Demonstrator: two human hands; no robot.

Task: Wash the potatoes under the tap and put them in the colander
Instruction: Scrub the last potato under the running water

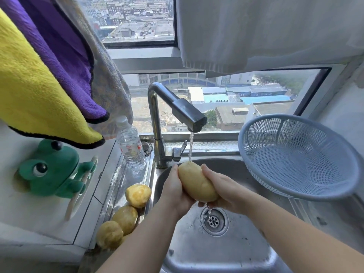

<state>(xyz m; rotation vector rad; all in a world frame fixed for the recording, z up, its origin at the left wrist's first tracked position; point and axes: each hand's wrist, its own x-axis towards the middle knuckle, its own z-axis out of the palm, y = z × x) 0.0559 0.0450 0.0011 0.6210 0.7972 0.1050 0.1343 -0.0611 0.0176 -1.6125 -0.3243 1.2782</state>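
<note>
The potato [197, 183] is held over the sink [197, 253] between both hands, directly beneath the tap [177, 107], and its upper end is struck by the stream of water [190, 146]. It is gripped at its nine o'clock side by the left hand [173, 192], whose fingers are curled round behind it, and at its three o'clock side by the right hand [222, 192], whose fingers are wrapped round its lower half. Water is seen dripping from the lower end toward the drain [213, 220], which lies at six o'clock from the potato. The colander [295, 156] – pale blue plastic, tilted toward the sink – is propped at two o'clock from the potato, at the sink's right edge, apart from both hands. Three other potatoes [125, 218] are lined up on the steel ledge at eight o'clock, just beside the left forearm. A clear plastic bottle [131, 148] is stood upright at ten o'clock, near the tap's base. A green frog figure [51, 170] is fixed to the wall at nine o'clock – beneath a hanging yellow and purple towel [39, 85].
</note>
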